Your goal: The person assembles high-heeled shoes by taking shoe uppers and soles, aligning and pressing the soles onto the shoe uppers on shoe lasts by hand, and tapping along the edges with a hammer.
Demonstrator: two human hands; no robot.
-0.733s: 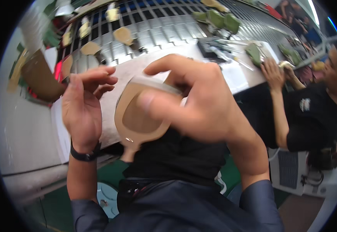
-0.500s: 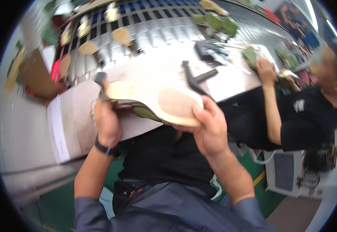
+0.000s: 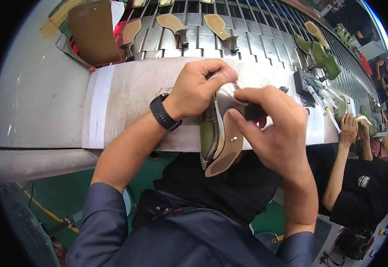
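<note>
A green high-heeled shoe [image 3: 208, 138] with a tan sole [image 3: 229, 149] is tilted at the bench edge, its toe down toward me. Sparkly trim shows by the toe. My left hand [image 3: 198, 86] is closed round the heel end, a dark watch on its wrist. From the opposite side my right hand [image 3: 276, 127] closes on a shiny, silvery part with a dark end, apparently the shoe's heel [image 3: 229, 98]; motion blur and fingers hide its details. A hammer [image 3: 284, 89] on the bench is mostly hidden behind my right hand.
Tan-soled shoes [image 3: 216, 26] lie on the slatted metal conveyor [image 3: 198, 51] beyond the bench [image 3: 131, 98]. A black box [image 3: 303, 84] with syringe-like tubes stands to the right, near green shoes [image 3: 318, 53]. A co-worker's hand [image 3: 349, 129] handles a green piece at far right.
The shoe has turned from lying crosswise, sole up, to pointing toe-down toward me. My right hand has moved from its toe to the heel end. The view has shifted left.
</note>
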